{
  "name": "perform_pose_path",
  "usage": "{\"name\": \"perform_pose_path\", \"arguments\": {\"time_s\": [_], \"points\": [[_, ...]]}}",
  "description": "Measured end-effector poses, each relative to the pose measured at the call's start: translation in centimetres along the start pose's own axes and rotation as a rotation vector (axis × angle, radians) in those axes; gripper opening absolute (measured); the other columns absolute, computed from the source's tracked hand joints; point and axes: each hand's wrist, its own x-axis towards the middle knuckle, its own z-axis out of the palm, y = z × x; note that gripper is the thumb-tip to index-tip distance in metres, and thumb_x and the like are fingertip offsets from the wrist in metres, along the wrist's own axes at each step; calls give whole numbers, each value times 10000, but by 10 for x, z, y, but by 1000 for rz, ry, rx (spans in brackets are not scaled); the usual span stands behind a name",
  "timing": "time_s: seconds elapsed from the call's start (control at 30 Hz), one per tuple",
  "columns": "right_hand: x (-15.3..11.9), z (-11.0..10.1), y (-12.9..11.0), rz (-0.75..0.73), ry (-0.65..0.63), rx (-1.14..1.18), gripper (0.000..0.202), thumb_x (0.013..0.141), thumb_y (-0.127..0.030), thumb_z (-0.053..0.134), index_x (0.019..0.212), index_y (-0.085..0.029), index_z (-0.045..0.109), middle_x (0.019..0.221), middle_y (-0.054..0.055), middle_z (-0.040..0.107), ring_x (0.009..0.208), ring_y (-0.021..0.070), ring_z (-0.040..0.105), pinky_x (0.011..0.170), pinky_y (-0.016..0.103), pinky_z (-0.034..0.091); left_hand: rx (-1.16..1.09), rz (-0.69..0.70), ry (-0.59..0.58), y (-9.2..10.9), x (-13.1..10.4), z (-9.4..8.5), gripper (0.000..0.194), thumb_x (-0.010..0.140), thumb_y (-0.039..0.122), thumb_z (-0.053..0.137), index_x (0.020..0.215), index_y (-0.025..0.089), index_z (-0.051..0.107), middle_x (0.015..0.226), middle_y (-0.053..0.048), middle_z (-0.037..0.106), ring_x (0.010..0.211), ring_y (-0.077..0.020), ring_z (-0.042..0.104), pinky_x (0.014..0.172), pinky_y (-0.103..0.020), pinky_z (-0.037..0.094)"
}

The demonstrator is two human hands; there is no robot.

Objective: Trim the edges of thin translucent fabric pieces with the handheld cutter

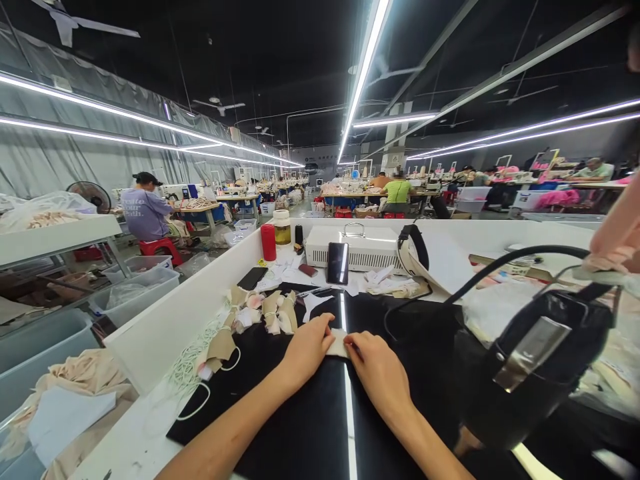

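on the black mat, left hand and right hand both pinch a small pale fabric piece between them, fingers together on its edges. beyond: phone, white machine, red bottle. far worker's shirt has writing, unreadable.

Both bare forearms reached forward from the lower edge and converged at mid-frame. The left hand lay palm down, fingers curled in a pinching grip. The right hand mirrored it, knuckles up, fingertips nearly meeting the left's.
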Motion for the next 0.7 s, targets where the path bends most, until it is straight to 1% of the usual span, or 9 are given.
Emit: {"name": "perform_pose_path", "arguments": {"time_s": [0.13, 0.33, 0.4, 0.47, 0.53, 0.6, 0.63, 0.7], "points": [[0, 3, 1, -10, -11, -62, 128, 1055, -237, 637, 957, -173, 689, 893, 10, 673, 808, 171, 657, 732, 316, 562, 27, 7, 2, -6, -1, 4, 326, 1050, 330, 621, 1331, 167, 603, 1067, -51, 684, 1003, -225, 678, 970, -463, 548], [-1, 2, -3, -15, 14, -99, 110, 1040, -195, 655, 938, -164, 684, 889, 3, 666, 799, 169, 656, 743, 326, 571, 65, 19, 27, -11, 0, 7, 330, 1048, 349, 637, 1320, 163, 616, 1118, -65, 692, 1016, -227, 690, 964, -468, 570], [-1, 0, -5, -28, 45, -84, 78, 1026, -163, 653, 955, -162, 685, 958, 26, 677, 872, 196, 661, 787, 359, 567, 81, 24, 39, -12, 0, 6, 330, 1045, 344, 644, 1319, 162, 618, 1147, -71, 690, 1041, -232, 689, 971, -471, 572], [-3, -3, -10, -48, 89, -49, 89, 1015, -123, 616, 1008, -166, 694, 1082, 80, 693, 996, 252, 661, 865, 423, 551, 101, 28, 53, -12, 0, 4, 325, 1042, 339, 650, 1312, 161, 623, 1169, -77, 687, 1070, -239, 684, 980, -478, 570], [-7, -11, -16, -82, 127, 4, 171, 1011, -105, 558, 1078, -176, 698, 1192, 129, 691, 1104, 312, 643, 946, 497, 517, 123, 36, 67, -11, -2, 0, 314, 1039, 329, 653, 1302, 160, 629, 1190, -81, 684, 1103, -247, 677, 998, -487, 562], [-17, -24, -23, -138, 138, 69, 214, 1016, -127, 519, 1123, -196, 692, 1217, 135, 697, 1127, 331, 644, 967, 523, 511, 145, 49, 77, -9, -5, -6, 302, 1036, 315, 655, 1295, 160, 633, 1222, -86, 678, 1145, -256, 664, 1026, -500, 547], [-24, -33, -25, -176, 131, 105, 213, 1020, -147, 513, 1123, -211, 688, 1195, 119, 708, 1105, 319, 660, 948, 503, 531, 156, 54, 80, -8, -7, -10, 296, 1035, 303, 654, 1293, 159, 633, 1239, -88, 674, 1159, -258, 659, 1037, -505, 540], [-44, -53, -25, -258, 103, 177, 195, 1035, -191, 507, 1076, -247, 690, 1105, 70, 732, 1011, 265, 702, 870, 415, 582, 178, 60, 78, -4, -14, -17, 278, 1031, 265, 649, 1287, 158, 632, 1258, -91, 670, 1169, -259, 655, 1049, -507, 530]]}}
